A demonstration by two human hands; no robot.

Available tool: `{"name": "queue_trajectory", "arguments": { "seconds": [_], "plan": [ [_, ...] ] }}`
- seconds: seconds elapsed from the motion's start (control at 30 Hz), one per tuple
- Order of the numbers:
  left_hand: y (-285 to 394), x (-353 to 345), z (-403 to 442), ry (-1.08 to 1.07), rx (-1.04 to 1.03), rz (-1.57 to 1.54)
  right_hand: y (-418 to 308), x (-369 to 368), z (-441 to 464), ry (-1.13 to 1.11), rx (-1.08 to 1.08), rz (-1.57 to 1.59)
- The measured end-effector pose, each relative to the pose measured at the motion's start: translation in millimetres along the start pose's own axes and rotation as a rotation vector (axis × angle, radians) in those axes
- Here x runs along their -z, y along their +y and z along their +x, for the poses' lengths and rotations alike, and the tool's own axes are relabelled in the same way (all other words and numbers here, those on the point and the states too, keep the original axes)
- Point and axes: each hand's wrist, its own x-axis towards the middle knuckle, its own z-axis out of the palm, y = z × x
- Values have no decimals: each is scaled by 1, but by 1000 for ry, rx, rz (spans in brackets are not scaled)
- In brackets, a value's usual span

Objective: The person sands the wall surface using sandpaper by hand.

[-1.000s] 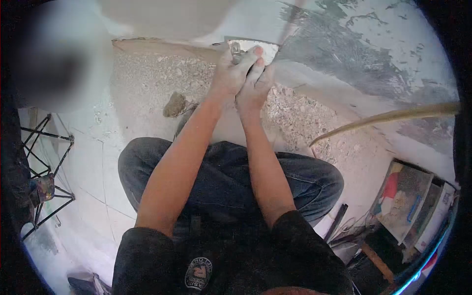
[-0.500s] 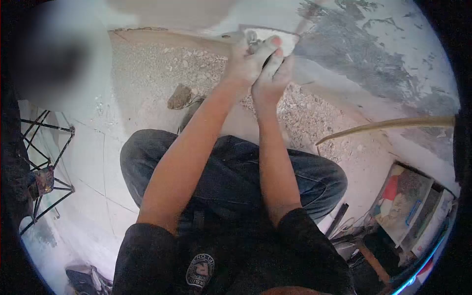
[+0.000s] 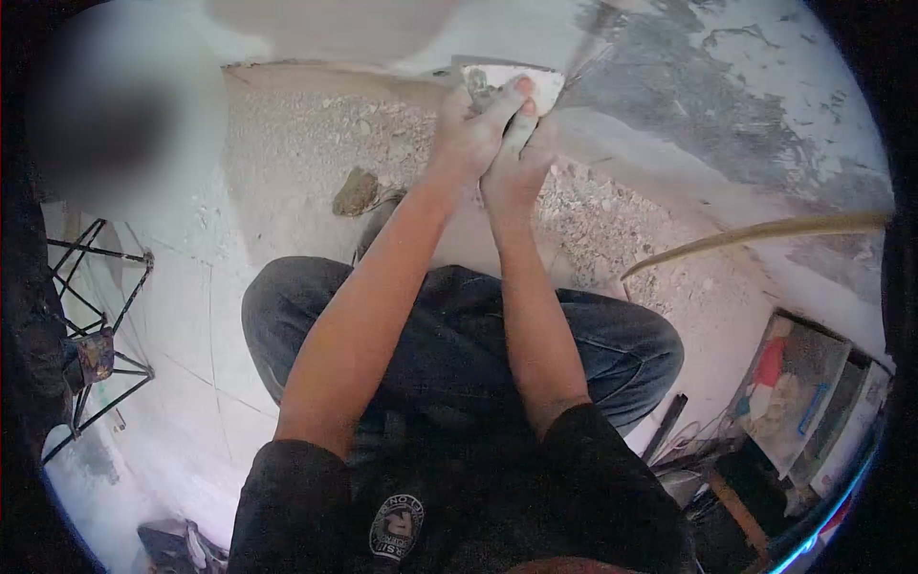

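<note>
Both of my hands grip one tool, a wide putty knife [image 3: 546, 92] whose flared blade is coated in white. Its far edge meets the lower part of the wall [image 3: 516, 33]. My left hand [image 3: 466, 143] is closed round it, with the thumb lying on the blade. Just to the right and below, my right hand [image 3: 519, 165] is also closed, its thumb pressed on the blade beside the other. White dust covers the fingers. The handle is hidden inside my hands.
Crumbled plaster [image 3: 602, 210] lies along the wall's foot. A brownish lump [image 3: 356, 191] sits left of my arms. From the right reaches a long curved strip [image 3: 755, 234]. A black metal frame [image 3: 120, 253] stands left, a cluttered box [image 3: 798, 387] right. Something blurred [image 3: 124, 115] fills the upper left.
My hands and the putty knife have shifted a little left and down along the wall. Both hands keep their hold. The whole view has moved slightly.
</note>
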Motion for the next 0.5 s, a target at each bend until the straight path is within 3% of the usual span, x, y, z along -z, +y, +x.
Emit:
{"name": "queue_trajectory", "arguments": {
  "seconds": [0.1,0.23,0.37,0.5],
  "plan": [
    [-18,2,9,-51,-46,-146,5,1,-4,-2,10,-25],
    [-8,-9,4,-68,-43,-71,-1,4,1,102,2,38],
    [-10,-10,5,-69,-36,-239,1,6,4,-6,-25,-82],
    [-9,-12,4,19,-53,-256,4,5,5,-29,-35,65]
  ]
}}
